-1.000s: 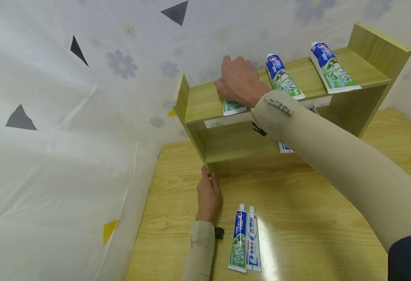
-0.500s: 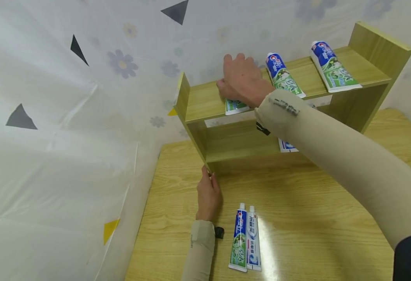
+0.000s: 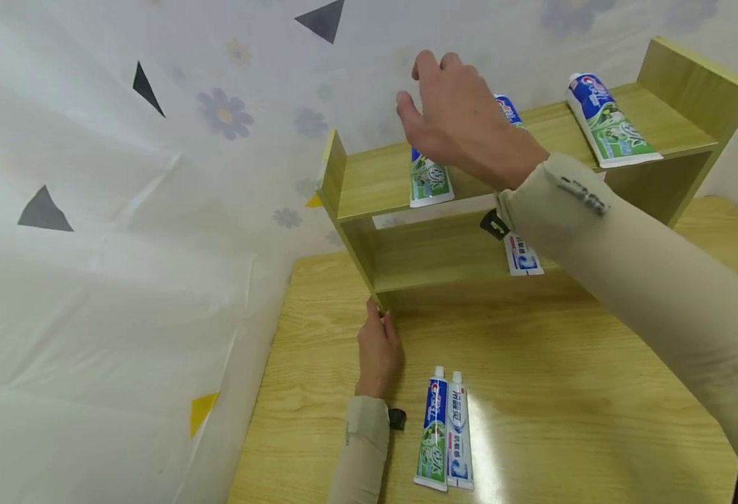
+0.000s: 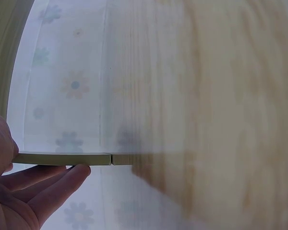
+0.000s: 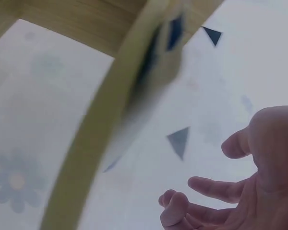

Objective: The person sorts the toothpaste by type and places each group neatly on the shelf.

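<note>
My left hand (image 3: pixel 378 357) grips the bottom corner of the wooden shelf (image 3: pixel 369 192) at its left side. In the left wrist view, thumb and fingers lie on either side of a thin shelf board (image 4: pixel 62 159). Raised over the top board, my right hand (image 3: pixel 466 115) holds nothing, its fingers spread and loosely bent. Beneath it a Crest toothpaste tube (image 3: pixel 430 183) lies on the top board, its upper part hidden by the hand. A second tube (image 3: pixel 509 108) is mostly covered by the right hand and wrist. Another Crest tube (image 3: pixel 615 126) lies at the right end.
A white toothpaste tube (image 3: pixel 523 257) lies on the lower board, partly behind the right sleeve. On the table (image 3: pixel 545 392), a Crest tube (image 3: pixel 432 437) and a slim white tube (image 3: pixel 459 437) lie side by side. A patterned sheet (image 3: pixel 123 315) covers the walls.
My right hand has let go of the left tube on the top board and lifted up and to the right, uncovering more of it. The left hand stays at the shelf corner.
</note>
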The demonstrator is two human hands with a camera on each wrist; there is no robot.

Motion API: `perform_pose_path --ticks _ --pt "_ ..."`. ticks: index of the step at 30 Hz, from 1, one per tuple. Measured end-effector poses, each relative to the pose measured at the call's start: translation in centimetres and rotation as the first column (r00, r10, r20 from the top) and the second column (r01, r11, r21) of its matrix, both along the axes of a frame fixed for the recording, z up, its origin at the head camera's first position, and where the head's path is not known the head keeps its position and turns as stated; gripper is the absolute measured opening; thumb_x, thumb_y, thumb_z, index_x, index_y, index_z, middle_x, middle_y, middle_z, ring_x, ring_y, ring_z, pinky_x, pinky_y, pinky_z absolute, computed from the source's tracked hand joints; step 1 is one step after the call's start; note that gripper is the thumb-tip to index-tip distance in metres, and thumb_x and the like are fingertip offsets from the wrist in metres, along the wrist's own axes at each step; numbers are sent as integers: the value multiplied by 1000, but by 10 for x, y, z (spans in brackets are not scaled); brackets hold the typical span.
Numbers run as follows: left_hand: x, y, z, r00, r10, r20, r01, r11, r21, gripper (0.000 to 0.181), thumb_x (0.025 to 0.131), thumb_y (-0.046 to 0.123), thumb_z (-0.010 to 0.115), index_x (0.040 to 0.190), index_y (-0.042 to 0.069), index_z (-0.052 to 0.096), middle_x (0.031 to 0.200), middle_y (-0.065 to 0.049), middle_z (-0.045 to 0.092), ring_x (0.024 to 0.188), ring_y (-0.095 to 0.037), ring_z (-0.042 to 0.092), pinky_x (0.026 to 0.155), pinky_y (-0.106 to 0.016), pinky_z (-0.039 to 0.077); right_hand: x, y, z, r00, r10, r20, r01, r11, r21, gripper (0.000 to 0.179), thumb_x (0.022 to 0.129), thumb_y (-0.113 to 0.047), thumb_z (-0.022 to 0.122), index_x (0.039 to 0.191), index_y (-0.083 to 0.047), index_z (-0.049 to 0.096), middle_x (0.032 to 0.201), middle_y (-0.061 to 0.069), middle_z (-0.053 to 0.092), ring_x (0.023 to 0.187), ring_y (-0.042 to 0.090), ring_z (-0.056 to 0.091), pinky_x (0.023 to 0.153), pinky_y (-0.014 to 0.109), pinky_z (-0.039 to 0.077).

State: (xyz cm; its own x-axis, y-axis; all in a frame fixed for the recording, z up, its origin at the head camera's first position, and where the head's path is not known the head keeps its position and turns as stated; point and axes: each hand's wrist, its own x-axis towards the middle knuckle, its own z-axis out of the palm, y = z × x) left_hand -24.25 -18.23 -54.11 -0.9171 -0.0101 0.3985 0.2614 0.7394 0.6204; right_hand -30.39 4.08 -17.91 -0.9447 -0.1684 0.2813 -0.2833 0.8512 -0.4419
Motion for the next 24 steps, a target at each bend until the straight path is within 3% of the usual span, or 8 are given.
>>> perform_pose_path --ticks 8,12,18,24 --pt "2 1 1 1000 -3 -18 2 1000 -5 32 118 13 46 147 0 48 91 -18 72 65 -16 59 57 -27 50 30 13 -3 994 2 -113 -13 996 -94 59 116 -38 36 165 -6 37 164 25 46 137 43 52 123 56 45" --pt "1 1 0 1000 0 -26 -1 1000 -21 32 117 11 48 146 -1 48 93 -19 74 67 -20 64 57 -30 52 45 19 -12 983 19 -180 -42 991 -129 54 116 -33 36 162 -5 43 155 24 52 130 40 53 116 55 48" --pt "2 2 0 1000 5 -16 -5 1000 -26 32 118 13 47 148 1 48 95 -20 75 69 -22 67 59 -32 54 78 24 -41 928 65 -367 -141 973 -183 41 114 -18 46 148 1 57 140 23 63 115 36 59 94 51 51" --pt "1 2 1 1000 3 -16 -3 1000 -10 32 118 13 47 147 0 48 90 -18 72 64 -17 59 56 -30 50 115 22 -81 873 98 -478 -212 959 -189 32 107 -7 58 136 5 63 130 23 68 100 34 60 80 44 50"
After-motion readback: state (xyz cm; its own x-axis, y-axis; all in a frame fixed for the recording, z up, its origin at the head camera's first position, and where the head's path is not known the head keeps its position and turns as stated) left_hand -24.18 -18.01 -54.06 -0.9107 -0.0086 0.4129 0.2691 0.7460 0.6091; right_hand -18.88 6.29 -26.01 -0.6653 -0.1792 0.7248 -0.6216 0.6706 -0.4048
